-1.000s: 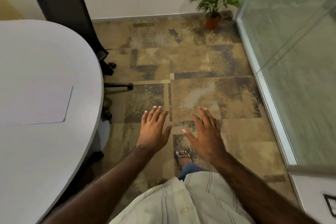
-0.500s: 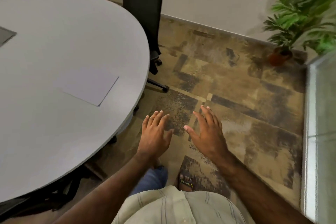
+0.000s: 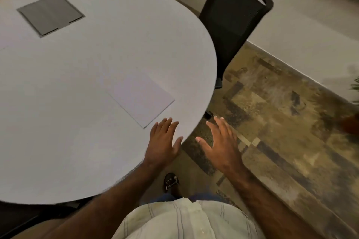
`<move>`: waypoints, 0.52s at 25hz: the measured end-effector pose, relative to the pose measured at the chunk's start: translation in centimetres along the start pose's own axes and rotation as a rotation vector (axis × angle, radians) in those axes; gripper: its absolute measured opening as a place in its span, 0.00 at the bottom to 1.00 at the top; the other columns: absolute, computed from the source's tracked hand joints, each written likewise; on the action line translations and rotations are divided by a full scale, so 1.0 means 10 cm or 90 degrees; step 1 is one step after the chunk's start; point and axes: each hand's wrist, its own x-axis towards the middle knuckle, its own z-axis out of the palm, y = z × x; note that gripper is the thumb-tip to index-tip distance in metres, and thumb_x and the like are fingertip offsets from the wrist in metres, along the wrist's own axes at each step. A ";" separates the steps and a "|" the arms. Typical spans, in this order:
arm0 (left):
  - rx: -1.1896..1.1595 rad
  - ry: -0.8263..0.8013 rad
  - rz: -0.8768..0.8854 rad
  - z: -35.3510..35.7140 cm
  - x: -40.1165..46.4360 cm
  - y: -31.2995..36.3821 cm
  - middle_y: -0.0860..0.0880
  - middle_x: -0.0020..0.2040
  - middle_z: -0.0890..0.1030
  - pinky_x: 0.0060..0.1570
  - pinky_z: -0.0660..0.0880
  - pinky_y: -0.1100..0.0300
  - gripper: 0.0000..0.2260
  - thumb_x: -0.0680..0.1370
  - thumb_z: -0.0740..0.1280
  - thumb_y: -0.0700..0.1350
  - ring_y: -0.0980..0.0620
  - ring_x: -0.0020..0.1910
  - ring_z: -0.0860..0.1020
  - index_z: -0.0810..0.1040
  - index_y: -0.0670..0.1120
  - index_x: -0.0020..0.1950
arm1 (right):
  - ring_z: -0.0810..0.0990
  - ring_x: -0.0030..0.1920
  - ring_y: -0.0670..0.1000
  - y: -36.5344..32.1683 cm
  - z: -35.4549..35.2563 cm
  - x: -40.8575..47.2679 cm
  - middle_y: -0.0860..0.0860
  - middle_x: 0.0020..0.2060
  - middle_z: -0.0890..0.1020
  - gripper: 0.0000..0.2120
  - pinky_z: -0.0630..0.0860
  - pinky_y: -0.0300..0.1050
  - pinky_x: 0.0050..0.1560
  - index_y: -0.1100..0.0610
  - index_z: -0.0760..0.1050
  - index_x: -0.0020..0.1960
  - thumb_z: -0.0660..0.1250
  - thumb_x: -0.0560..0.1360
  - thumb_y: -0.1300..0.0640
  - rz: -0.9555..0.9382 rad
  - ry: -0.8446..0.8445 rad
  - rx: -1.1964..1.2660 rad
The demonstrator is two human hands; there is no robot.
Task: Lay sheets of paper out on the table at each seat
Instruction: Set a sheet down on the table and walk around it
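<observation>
Both my hands are empty. My left hand [image 3: 164,141] hovers fingers spread over the rim of the pale grey rounded table [image 3: 81,103]; my right hand [image 3: 219,143] is spread too, off the edge above the mottled brown carpet [image 3: 281,122]. One white sheet of paper [image 3: 140,98] lies flat near the edge, just beyond my left fingertips, at the seat by the black mesh office chair [image 3: 235,17]. I judge this seat served. Next I need more sheets, and none shows here.
</observation>
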 end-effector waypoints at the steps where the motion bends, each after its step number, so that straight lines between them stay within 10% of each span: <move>1: 0.002 0.007 -0.018 -0.05 0.08 -0.10 0.45 0.79 0.71 0.79 0.60 0.41 0.25 0.83 0.64 0.57 0.44 0.80 0.65 0.71 0.48 0.78 | 0.55 0.86 0.57 -0.09 0.02 0.17 0.54 0.85 0.62 0.34 0.57 0.62 0.82 0.51 0.69 0.80 0.64 0.81 0.33 -0.012 -0.001 0.000; 13: -0.085 0.151 -0.470 -0.30 0.77 -1.17 0.39 0.63 0.78 0.62 0.73 0.44 0.22 0.80 0.70 0.51 0.38 0.64 0.76 0.77 0.40 0.70 | 0.68 0.80 0.57 -0.87 0.54 1.84 0.54 0.79 0.72 0.34 0.64 0.57 0.79 0.55 0.68 0.81 0.67 0.82 0.37 -0.122 -0.130 -0.005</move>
